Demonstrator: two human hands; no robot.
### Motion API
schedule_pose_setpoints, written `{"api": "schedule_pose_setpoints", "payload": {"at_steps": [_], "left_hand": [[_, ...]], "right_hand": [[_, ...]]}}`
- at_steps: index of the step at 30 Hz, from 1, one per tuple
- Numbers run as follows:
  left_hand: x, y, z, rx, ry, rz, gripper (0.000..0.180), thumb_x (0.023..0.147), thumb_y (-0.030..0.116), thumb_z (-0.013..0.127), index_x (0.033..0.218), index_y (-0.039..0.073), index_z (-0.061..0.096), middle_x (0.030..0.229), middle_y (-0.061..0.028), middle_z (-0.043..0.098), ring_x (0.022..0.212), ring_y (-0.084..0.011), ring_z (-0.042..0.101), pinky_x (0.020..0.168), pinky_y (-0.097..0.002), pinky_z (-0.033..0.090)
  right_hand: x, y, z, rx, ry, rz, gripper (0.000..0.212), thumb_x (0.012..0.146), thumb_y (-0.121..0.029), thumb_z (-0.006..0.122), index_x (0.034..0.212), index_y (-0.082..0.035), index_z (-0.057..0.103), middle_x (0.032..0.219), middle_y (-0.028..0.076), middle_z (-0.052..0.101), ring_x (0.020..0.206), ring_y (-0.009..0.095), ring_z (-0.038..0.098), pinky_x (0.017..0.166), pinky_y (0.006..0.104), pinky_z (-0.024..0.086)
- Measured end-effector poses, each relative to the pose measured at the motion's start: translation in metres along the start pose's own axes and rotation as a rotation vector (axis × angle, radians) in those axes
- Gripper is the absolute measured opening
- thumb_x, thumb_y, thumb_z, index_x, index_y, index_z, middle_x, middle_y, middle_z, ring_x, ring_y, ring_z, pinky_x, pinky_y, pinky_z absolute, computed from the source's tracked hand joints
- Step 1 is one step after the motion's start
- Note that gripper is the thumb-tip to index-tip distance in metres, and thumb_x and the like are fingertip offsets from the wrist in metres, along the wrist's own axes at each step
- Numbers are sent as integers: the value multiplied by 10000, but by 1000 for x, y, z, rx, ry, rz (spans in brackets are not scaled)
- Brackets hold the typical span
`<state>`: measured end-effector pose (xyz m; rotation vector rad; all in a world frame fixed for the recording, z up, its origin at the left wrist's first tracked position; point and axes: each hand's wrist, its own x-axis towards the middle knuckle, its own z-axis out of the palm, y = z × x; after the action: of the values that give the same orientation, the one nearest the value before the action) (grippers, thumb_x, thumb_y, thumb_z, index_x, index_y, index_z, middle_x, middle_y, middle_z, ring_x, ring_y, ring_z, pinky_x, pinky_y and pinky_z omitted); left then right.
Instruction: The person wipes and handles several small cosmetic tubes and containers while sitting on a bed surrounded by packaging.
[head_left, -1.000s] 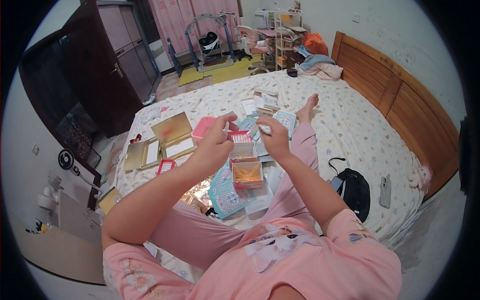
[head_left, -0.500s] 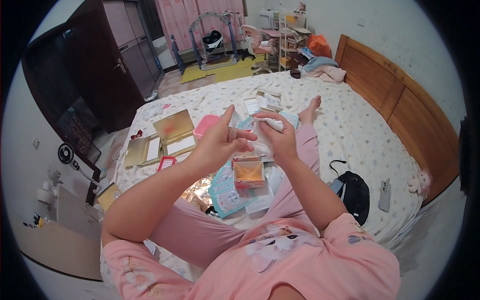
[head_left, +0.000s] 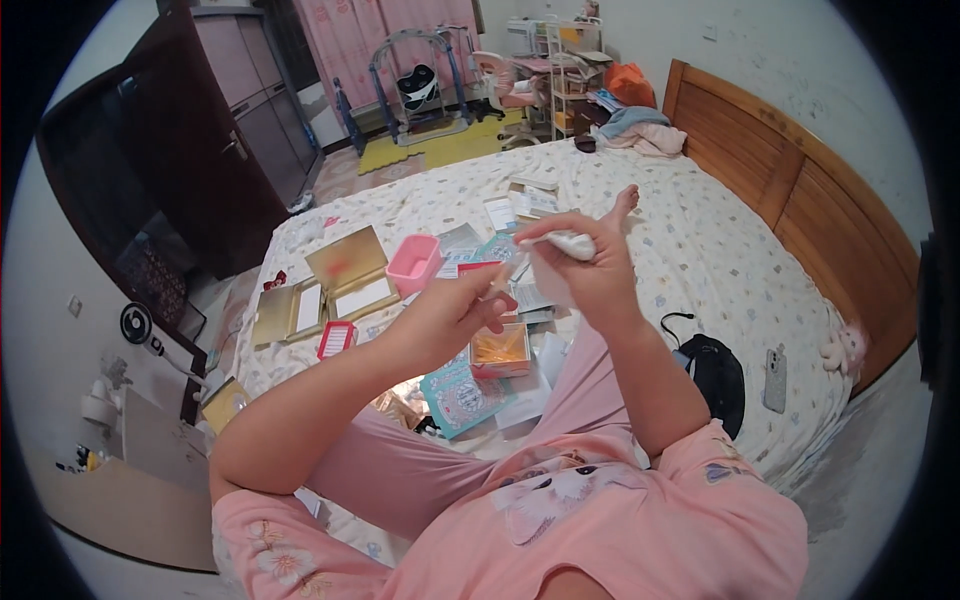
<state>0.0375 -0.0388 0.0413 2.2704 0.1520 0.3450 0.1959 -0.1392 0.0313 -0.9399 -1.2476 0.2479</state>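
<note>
My right hand (head_left: 605,265) is closed on a bunched white tissue-like sheet (head_left: 572,243), and a thin part of it hangs below the fingers. To its left, my left hand (head_left: 462,315) has its fingers partly bent and apart, with their tips close to the hanging sheet. Whether they touch it is hard to make out. Beneath the hands, an open box (head_left: 500,352) with orange contents rests on teal patterned packets (head_left: 462,395). A pink plastic bin (head_left: 413,265) stands beyond my left hand.
An opened gold box (head_left: 345,258) and a small red-rimmed box (head_left: 337,340) lie left on the bed. More cartons (head_left: 530,197) lie farther off. A black bag (head_left: 712,390) and a phone (head_left: 774,380) are on the right. The wooden headboard (head_left: 780,175) bounds that side.
My right hand has moved right and slightly up with the white sheet. My left hand has lowered, and its raised index finger no longer points up. More of the pink bin shows.
</note>
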Motion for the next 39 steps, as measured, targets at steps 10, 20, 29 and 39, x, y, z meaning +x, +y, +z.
{"api": "schedule_pose_setpoints", "payload": {"at_steps": [10,20,29,39], "left_hand": [[-9,32,7,-219,-7,-73,329,920,100,385,1245,51,390,794,-53,606,644,-109,605,605,-242,457],[-11,19,2,-242,31,71,407,917,67,375,1320,65,316,748,-64,565,628,-115,584,589,-240,473],[-14,28,7,-326,-4,-20,404,927,89,370,1326,69,308,733,-39,555,578,-85,554,546,-216,445],[-16,21,7,-276,50,-11,390,927,87,371,1315,68,331,742,-35,557,580,-79,549,536,-210,442]], "right_hand": [[-5,-10,-4,-533,269,-581,294,643,83,585,906,-44,616,875,93,498,772,204,509,643,267,435],[-34,3,30,-509,23,-694,380,549,51,629,921,-24,601,912,101,530,773,249,539,629,312,452],[-8,-4,8,-597,181,-601,416,512,91,566,911,-19,606,868,107,503,770,248,511,627,304,441],[-30,0,23,-508,4,-685,411,526,118,603,919,-3,609,887,97,502,764,208,526,611,271,440]]}}
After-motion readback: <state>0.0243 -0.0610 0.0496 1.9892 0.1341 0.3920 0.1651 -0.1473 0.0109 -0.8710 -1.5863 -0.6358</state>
